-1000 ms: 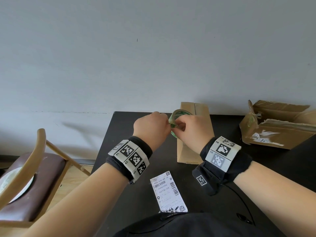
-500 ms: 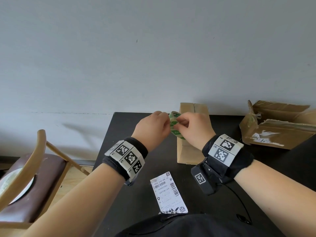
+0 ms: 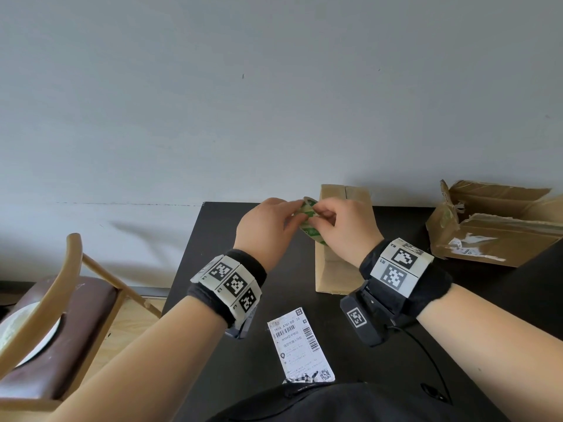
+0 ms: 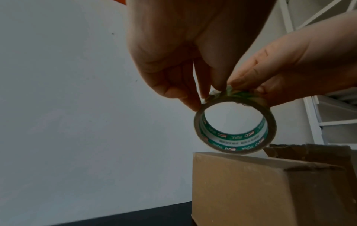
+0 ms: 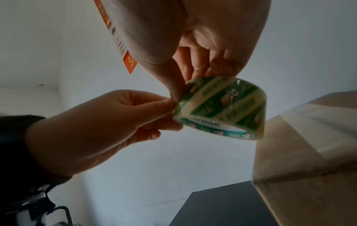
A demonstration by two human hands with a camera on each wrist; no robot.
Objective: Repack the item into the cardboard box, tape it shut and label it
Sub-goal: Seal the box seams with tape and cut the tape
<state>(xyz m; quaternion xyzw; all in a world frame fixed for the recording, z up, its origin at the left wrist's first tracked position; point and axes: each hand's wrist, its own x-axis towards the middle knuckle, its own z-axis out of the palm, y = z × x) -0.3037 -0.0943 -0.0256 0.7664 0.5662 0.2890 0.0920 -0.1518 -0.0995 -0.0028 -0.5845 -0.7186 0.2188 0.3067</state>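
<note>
Two hands meet above the black worktop (image 3: 457, 330), and nearest the viewer a white shipping label (image 3: 300, 345) lies flat on it, printed side up, between the two forearms. Further out, the left hand (image 3: 263, 229) and right hand (image 3: 347, 229) hold a roll of green-printed tape (image 3: 309, 225) in the air between them. The left grip is closed on the roll: its fingertips (image 4: 193, 105) pinch the rim, seen from the left wrist. The right grip is closed on it too, thumb and fingers (image 5: 220, 67) curled over the top of the roll (image 5: 222, 107), pinching at a wrinkled bit of tape on the outer winding. The roll (image 4: 234, 126) hangs just above the closed cardboard box (image 3: 335, 269), which stands on the worktop under the hands; whether roll and box touch cannot be told. Well apart to the right sits a torn, open cardboard box (image 3: 493, 226) with scraps of old labels on its side. At the left, off the worktop, stands a wooden chair (image 3: 51, 324) with a dark seat. Behind everything is a plain pale wall (image 3: 243, 102).
</note>
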